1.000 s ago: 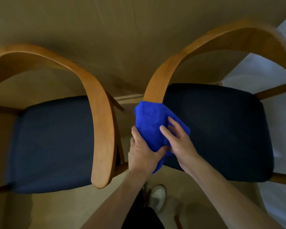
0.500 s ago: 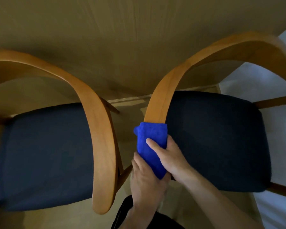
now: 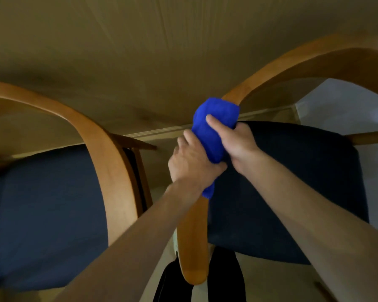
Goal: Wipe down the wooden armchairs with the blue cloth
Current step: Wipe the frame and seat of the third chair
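Both forearms reach forward from the bottom of the view and meet over the curved wooden armrest of the right armchair. The left hand curls round the blue cloth from the left, thumb tucked underneath against the lower fold, while the right hand grips it from the right with the thumb laid across the top. The cloth is bunched and wrapped round the armrest, which comes out bare below the hands and runs down to its rounded tip near the bottom edge (a dark trouser leg shows just beneath it). Half a second ago the cloth sat lower on this armrest, close to its near end; it has since slid up the curve toward the backrest, and both hands have travelled with it, leaving more bare wood below. The left armchair stands just beside, its dark seat cushion and curved armrest untouched. No brand, label or writing can be read anywhere.
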Demonstrator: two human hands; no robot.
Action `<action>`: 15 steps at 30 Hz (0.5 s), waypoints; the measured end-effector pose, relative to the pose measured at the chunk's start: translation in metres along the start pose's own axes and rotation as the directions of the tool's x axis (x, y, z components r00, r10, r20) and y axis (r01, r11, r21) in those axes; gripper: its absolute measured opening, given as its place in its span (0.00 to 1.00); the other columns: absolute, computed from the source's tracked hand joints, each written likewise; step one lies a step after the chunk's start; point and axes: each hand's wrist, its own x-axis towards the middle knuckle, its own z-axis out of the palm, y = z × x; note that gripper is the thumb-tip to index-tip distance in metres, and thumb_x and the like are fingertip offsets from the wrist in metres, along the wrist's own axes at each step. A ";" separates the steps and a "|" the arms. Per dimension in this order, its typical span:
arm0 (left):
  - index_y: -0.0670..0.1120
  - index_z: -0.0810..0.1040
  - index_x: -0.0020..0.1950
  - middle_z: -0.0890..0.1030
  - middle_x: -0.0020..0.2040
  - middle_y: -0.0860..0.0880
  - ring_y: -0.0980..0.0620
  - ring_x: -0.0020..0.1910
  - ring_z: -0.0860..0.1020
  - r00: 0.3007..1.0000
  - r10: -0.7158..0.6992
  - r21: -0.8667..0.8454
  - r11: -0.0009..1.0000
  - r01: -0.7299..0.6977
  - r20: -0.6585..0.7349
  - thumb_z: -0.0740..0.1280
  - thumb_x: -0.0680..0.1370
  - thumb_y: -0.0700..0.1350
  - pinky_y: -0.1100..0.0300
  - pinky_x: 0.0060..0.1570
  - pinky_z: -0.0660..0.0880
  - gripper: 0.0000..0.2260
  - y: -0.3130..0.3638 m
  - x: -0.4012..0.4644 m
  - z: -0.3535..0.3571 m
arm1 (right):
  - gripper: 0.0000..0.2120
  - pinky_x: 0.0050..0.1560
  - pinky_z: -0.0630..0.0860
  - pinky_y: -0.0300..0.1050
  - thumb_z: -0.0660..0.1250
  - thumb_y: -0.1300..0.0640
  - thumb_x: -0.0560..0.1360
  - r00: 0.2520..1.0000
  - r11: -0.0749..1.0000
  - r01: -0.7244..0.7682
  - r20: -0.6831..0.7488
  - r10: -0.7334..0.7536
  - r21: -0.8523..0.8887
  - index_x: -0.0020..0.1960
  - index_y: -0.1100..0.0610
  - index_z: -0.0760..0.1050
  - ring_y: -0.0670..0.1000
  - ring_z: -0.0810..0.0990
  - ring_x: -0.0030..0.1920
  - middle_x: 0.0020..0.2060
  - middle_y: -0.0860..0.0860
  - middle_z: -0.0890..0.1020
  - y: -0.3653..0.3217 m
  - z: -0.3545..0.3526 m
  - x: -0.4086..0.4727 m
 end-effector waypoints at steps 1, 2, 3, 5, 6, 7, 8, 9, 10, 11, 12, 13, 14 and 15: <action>0.47 0.61 0.61 0.73 0.56 0.48 0.46 0.53 0.78 1.000 0.015 0.016 1.000 -0.015 0.012 0.76 0.59 0.63 0.54 0.41 0.75 0.40 0.008 0.012 -0.002 | 0.22 0.53 0.81 0.53 0.77 0.43 0.67 1.000 1.000 -0.013 -0.013 0.013 0.024 0.55 0.53 0.79 0.51 0.84 0.51 0.49 0.48 0.85 -0.007 -0.002 0.007; 0.46 0.61 0.61 0.73 0.56 0.48 0.46 0.52 0.78 0.999 0.025 0.028 0.999 -0.026 0.021 0.76 0.59 0.63 0.55 0.38 0.73 0.40 0.015 0.021 -0.004 | 0.20 0.52 0.81 0.52 0.77 0.41 0.67 0.999 0.999 -0.026 -0.027 0.027 0.033 0.53 0.51 0.78 0.51 0.83 0.50 0.48 0.48 0.84 -0.012 -0.002 0.011; 0.47 0.61 0.60 0.73 0.55 0.49 0.46 0.51 0.79 0.999 0.032 0.034 0.999 -0.033 0.024 0.76 0.59 0.64 0.55 0.37 0.72 0.40 0.018 0.027 -0.006 | 0.18 0.51 0.81 0.52 0.76 0.39 0.67 0.998 0.999 -0.031 -0.048 0.032 0.023 0.49 0.49 0.77 0.50 0.83 0.48 0.46 0.47 0.84 -0.015 -0.002 0.014; 0.47 0.61 0.60 0.73 0.55 0.49 0.47 0.50 0.79 0.999 0.048 0.024 0.999 -0.049 0.019 0.76 0.60 0.64 0.54 0.37 0.74 0.40 0.018 0.029 -0.008 | 0.17 0.50 0.80 0.52 0.73 0.36 0.68 0.995 0.999 -0.013 -0.098 0.010 -0.034 0.44 0.47 0.75 0.49 0.82 0.45 0.43 0.45 0.82 -0.015 0.001 0.014; 0.47 0.61 0.61 0.73 0.56 0.49 0.47 0.51 0.78 0.998 0.059 0.017 0.998 -0.059 0.012 0.76 0.61 0.64 0.54 0.39 0.76 0.39 0.016 0.027 -0.008 | 0.17 0.51 0.80 0.52 0.71 0.35 0.69 0.994 0.998 -0.006 -0.108 -0.001 -0.064 0.45 0.47 0.75 0.48 0.81 0.45 0.43 0.45 0.82 -0.014 0.004 0.012; 0.47 0.61 0.62 0.73 0.57 0.49 0.47 0.53 0.78 0.998 0.068 0.015 0.998 -0.068 0.004 0.76 0.61 0.64 0.53 0.42 0.77 0.39 0.012 0.022 -0.008 | 0.18 0.52 0.80 0.52 0.70 0.35 0.70 0.994 0.996 -0.005 -0.107 -0.004 -0.086 0.47 0.48 0.76 0.48 0.81 0.45 0.44 0.45 0.82 -0.013 0.006 0.009; 0.47 0.61 0.63 0.72 0.58 0.49 0.48 0.55 0.77 0.997 0.071 0.015 0.997 -0.071 -0.004 0.75 0.62 0.63 0.53 0.45 0.78 0.39 0.008 0.016 -0.007 | 0.19 0.53 0.80 0.53 0.70 0.35 0.70 0.996 0.995 -0.008 -0.092 -0.002 -0.103 0.51 0.48 0.76 0.49 0.82 0.47 0.46 0.46 0.82 -0.011 0.008 0.006; 0.48 0.60 0.63 0.72 0.58 0.49 0.49 0.56 0.76 0.998 0.069 0.008 0.998 -0.069 -0.013 0.75 0.62 0.63 0.54 0.47 0.78 0.40 0.004 0.009 -0.007 | 0.22 0.54 0.79 0.53 0.69 0.35 0.71 0.997 0.992 -0.009 -0.071 0.000 -0.123 0.56 0.49 0.76 0.49 0.82 0.48 0.48 0.46 0.83 -0.008 0.009 0.002; 0.48 0.60 0.63 0.72 0.58 0.49 0.49 0.57 0.76 0.998 0.065 -0.006 0.998 -0.065 -0.025 0.76 0.62 0.63 0.55 0.48 0.78 0.40 0.000 0.002 -0.006 | 0.24 0.56 0.79 0.54 0.69 0.36 0.71 0.999 0.989 -0.004 -0.046 -0.003 -0.148 0.60 0.50 0.75 0.50 0.82 0.50 0.50 0.47 0.82 -0.003 0.010 -0.002; 0.48 0.60 0.64 0.71 0.59 0.50 0.50 0.57 0.75 0.998 0.059 -0.023 0.998 -0.060 -0.037 0.76 0.62 0.63 0.56 0.48 0.78 0.40 -0.005 -0.007 -0.005 | 0.27 0.57 0.79 0.54 0.68 0.36 0.72 1.000 0.984 0.004 -0.021 -0.008 -0.179 0.63 0.51 0.73 0.50 0.81 0.51 0.52 0.47 0.82 0.002 0.010 -0.006; 0.48 0.59 0.65 0.71 0.59 0.50 0.51 0.58 0.75 0.998 0.052 -0.040 0.998 -0.053 -0.047 0.75 0.63 0.63 0.57 0.49 0.77 0.40 -0.010 -0.017 -0.004 | 0.29 0.57 0.78 0.54 0.68 0.35 0.72 1.000 0.977 0.012 0.002 -0.012 -0.214 0.65 0.52 0.71 0.50 0.81 0.52 0.54 0.48 0.82 0.009 0.010 -0.012; 0.49 0.59 0.66 0.71 0.60 0.50 0.51 0.58 0.75 0.998 0.042 -0.055 0.997 -0.045 -0.056 0.75 0.63 0.63 0.58 0.49 0.77 0.41 -0.015 -0.028 -0.002 | 0.31 0.57 0.78 0.53 0.68 0.35 0.71 1.000 0.968 0.021 0.021 -0.017 -0.249 0.67 0.52 0.70 0.50 0.81 0.53 0.55 0.48 0.81 0.016 0.011 -0.018; 0.49 0.58 0.67 0.71 0.60 0.51 0.52 0.58 0.75 0.998 0.027 -0.071 0.997 -0.031 -0.059 0.74 0.63 0.64 0.59 0.50 0.77 0.42 -0.021 -0.040 0.000 | 0.32 0.55 0.79 0.51 0.68 0.35 0.71 0.999 0.961 0.029 0.035 -0.020 -0.276 0.67 0.52 0.69 0.49 0.81 0.52 0.54 0.47 0.81 0.024 0.010 -0.024; 0.49 0.57 0.69 0.70 0.60 0.51 0.53 0.59 0.74 0.998 0.006 -0.087 0.996 -0.011 -0.058 0.74 0.63 0.64 0.59 0.49 0.76 0.43 -0.027 -0.052 0.002 | 0.31 0.51 0.79 0.47 0.68 0.35 0.71 0.999 0.955 0.035 0.048 -0.021 -0.293 0.67 0.52 0.68 0.47 0.81 0.50 0.53 0.46 0.81 0.032 0.010 -0.030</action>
